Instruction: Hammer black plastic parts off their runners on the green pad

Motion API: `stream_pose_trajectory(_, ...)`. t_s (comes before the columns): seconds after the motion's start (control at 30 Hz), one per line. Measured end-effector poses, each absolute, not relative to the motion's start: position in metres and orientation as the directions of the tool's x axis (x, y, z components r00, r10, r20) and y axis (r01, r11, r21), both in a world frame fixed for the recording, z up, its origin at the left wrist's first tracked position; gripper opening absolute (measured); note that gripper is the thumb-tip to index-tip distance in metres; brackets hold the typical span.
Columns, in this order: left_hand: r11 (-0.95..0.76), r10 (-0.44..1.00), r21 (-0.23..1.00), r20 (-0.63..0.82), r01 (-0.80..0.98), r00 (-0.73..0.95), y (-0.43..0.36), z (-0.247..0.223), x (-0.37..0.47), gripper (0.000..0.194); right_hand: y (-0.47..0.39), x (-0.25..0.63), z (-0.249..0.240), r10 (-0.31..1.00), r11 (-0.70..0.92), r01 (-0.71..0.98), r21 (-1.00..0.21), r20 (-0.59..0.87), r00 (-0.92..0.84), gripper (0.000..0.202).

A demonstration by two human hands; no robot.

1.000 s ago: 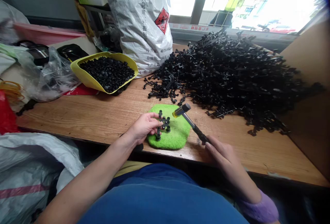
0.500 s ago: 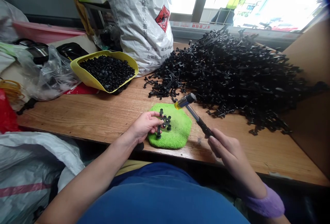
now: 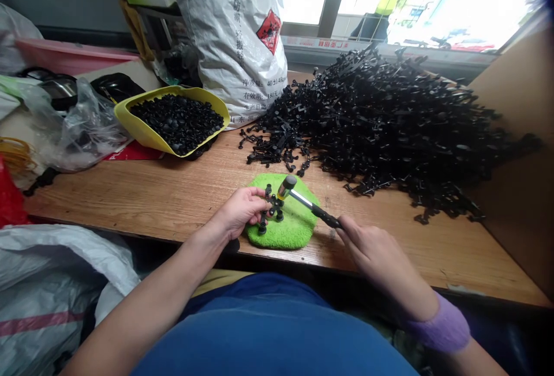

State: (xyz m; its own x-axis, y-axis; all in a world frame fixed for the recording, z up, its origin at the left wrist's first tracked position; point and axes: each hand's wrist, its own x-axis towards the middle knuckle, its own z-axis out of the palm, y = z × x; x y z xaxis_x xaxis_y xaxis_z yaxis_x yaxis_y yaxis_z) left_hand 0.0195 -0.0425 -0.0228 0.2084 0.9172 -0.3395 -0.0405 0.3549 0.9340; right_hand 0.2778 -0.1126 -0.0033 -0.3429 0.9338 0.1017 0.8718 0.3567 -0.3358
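My left hand (image 3: 240, 210) pinches a small black plastic part (image 3: 271, 210) with round ends and holds it down on a green pad (image 3: 294, 227) at the near table edge. My right hand (image 3: 371, 252) grips the black handle of a small hammer (image 3: 303, 198). The hammer's head, black and yellow, rests right on top of the part.
A large heap of black plastic parts (image 3: 389, 116) covers the back right of the wooden table (image 3: 130, 197). A yellow scoop tray (image 3: 142, 134) of small black caps stands at the left. Behind it leans a white printed sack (image 3: 242, 30). Plastic bags (image 3: 73, 128) lie at the left.
The hammer was raised half a second ago; now it has swung down and left onto the part. My left hand has stayed on the part.
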Motion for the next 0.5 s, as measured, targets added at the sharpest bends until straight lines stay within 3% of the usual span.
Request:
stream_pose_trajectory(0.13,0.345,0.922,0.938,-0.334,-0.024,0.194,-0.043,-0.0229,0.0207,0.021,-0.1148,0.2766,-0.0013,0.935,0.347,0.868,-0.354,0.196,-0.294,0.029)
stream_pose_trajectory(0.27,0.323,0.931,0.947,-0.316,-0.004,0.184,-0.044,-0.0221,0.0214,0.022,-0.115,0.2763,-0.002,0.929,0.37,0.89,-0.265,0.118,-0.35,0.026)
stream_pose_trajectory(0.4,0.308,0.936,0.951,-0.307,0.02,0.174,-0.0428,-0.0259,0.0242,0.022,-0.1127,0.2752,-0.0056,0.942,0.333,0.892,-0.306,0.146,-0.302,0.026)
stream_pose_trajectory(0.5,0.29,0.938,0.957,-0.289,0.022,0.191,-0.0432,-0.0285,0.0273,0.024,-0.1099,0.2759,-0.0079,0.945,0.326,0.898,-0.296,0.072,-0.319,0.028)
